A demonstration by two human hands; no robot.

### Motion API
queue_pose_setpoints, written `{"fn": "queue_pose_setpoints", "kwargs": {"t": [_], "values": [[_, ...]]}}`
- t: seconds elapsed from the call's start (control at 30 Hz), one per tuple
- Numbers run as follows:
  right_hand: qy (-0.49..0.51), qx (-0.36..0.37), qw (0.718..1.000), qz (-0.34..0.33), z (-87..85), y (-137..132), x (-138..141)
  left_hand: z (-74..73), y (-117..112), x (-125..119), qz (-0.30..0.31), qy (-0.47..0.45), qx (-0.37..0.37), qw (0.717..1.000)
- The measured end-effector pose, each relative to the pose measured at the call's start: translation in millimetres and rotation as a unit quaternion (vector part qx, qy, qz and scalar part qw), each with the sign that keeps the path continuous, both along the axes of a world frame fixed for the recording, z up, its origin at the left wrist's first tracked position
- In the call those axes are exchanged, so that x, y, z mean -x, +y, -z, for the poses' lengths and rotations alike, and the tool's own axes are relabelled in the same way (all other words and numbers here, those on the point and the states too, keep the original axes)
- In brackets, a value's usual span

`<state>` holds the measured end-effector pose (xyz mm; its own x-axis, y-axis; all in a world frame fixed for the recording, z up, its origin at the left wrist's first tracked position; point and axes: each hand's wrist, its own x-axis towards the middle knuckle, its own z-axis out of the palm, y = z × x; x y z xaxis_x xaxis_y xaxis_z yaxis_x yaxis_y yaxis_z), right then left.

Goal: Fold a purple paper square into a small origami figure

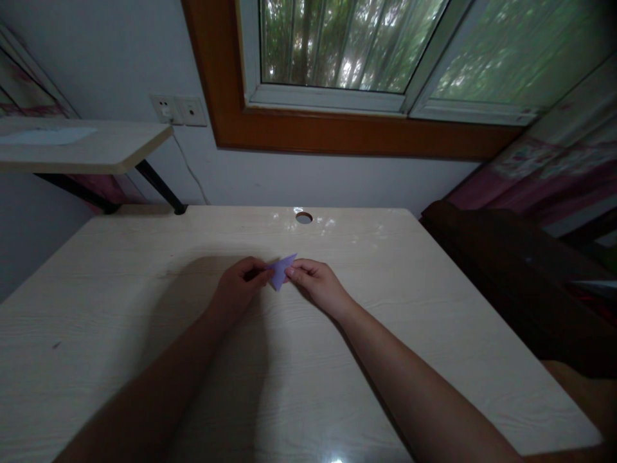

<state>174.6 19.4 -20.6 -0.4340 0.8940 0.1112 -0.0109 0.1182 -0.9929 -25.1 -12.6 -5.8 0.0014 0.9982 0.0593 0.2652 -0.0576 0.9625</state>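
A small piece of folded purple paper with pointed corners is held between my two hands, over the far middle part of the table. My left hand pinches its left corner between thumb and fingers. On the other side, my right hand grips the right edge, thumb on the near face. One tip of the paper points up and to the right, another points down toward me. Fingertips hide parts of both side edges.
The pale wood table has a round cable hole near its back edge. A raised shelf on black legs stands at the back left. Dark wooden furniture is beyond the right edge. Behind are a window and wall sockets.
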Motion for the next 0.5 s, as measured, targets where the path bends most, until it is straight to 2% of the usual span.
{"fn": "queue_pose_setpoints", "kwargs": {"t": [0.27, 0.4, 0.5], "values": [[0.015, 0.031, 0.999, 0.025, -0.2, -1.9, 1.7, 3.9, 1.0, 1.6, 0.019, 0.05, -0.012, 0.998], [-0.007, 0.02, 0.998, 0.061, -4.0, -3.8, 1.9, 4.5, 1.0, 1.5, 0.055, 0.075, -0.029, 0.995], [-0.021, 0.006, 0.998, 0.058, -4.7, -4.7, 1.6, 3.0, 0.5, 0.2, 0.056, 0.081, -0.039, 0.994]]}}
